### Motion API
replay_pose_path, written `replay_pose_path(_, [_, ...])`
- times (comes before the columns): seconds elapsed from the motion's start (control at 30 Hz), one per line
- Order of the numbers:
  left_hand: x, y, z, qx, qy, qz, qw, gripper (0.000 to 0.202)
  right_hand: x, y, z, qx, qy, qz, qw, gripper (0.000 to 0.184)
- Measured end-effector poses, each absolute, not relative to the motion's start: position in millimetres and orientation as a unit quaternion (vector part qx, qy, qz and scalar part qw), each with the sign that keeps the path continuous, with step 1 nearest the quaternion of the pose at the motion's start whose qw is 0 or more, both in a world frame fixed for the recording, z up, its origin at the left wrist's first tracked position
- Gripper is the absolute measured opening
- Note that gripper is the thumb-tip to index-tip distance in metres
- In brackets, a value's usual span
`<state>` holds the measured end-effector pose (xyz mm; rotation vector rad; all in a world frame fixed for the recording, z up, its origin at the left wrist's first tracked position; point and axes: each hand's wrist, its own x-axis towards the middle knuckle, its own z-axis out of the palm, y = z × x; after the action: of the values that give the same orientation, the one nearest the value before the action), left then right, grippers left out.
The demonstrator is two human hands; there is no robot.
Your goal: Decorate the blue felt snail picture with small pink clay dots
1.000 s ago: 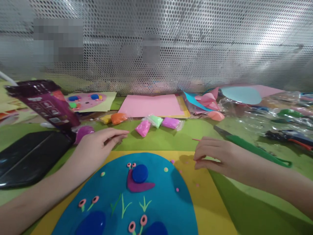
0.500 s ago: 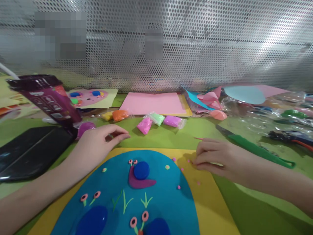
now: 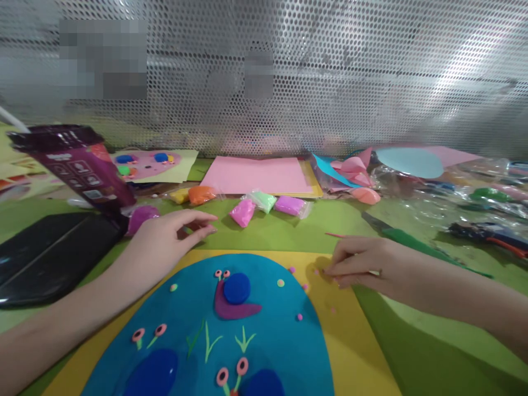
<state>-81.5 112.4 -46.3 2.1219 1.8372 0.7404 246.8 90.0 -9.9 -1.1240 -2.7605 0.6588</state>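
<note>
My right hand (image 3: 363, 263) is over the yellow sheet (image 3: 350, 341), fingertips pinched low beside a tiny pink clay dot (image 3: 316, 271). Whatever the pinch holds is too small to make out. A thin red strip (image 3: 334, 235) shows just beyond its knuckles; whether it touches the hand I cannot tell. My left hand (image 3: 181, 231) hovers at the sheet's far left edge, thumb and forefinger slightly apart with nothing visible between them. On the blue round panel (image 3: 272, 335) are a purple clay snail (image 3: 237, 311) with a dark blue shell, green grass blades (image 3: 245, 340) and pink stalked eyes (image 3: 242, 366).
Bagged clay lumps, among them orange (image 3: 202, 194), pink (image 3: 242, 212) and purple (image 3: 290, 205), lie beyond the sheet. A green-handled knife (image 3: 412, 242) is right, a tilted purple cup (image 3: 82, 170) and black tray (image 3: 53, 258) left. Pink paper (image 3: 251, 175) lies before a perforated metal wall (image 3: 206, 71).
My right hand has turned slightly, with its fingertips lower on the yellow sheet. My left hand has barely moved. The view has shifted a little.
</note>
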Motion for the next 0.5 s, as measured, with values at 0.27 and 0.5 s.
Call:
replay_pose_path(0.27, [-83.9, 116.7, -52.4, 0.731, 0.615, 0.270, 0.120, 0.016, 251.4, 94.2, -4.6, -0.457, -0.850, 0.255, 0.060, 0.016])
replay_pose_path(0.5, [-78.3, 112.1, -45.0, 0.725, 0.618, 0.275, 0.131, 0.018, 243.1, 92.0, -5.6, -0.456, -0.856, 0.188, 0.156, 0.021])
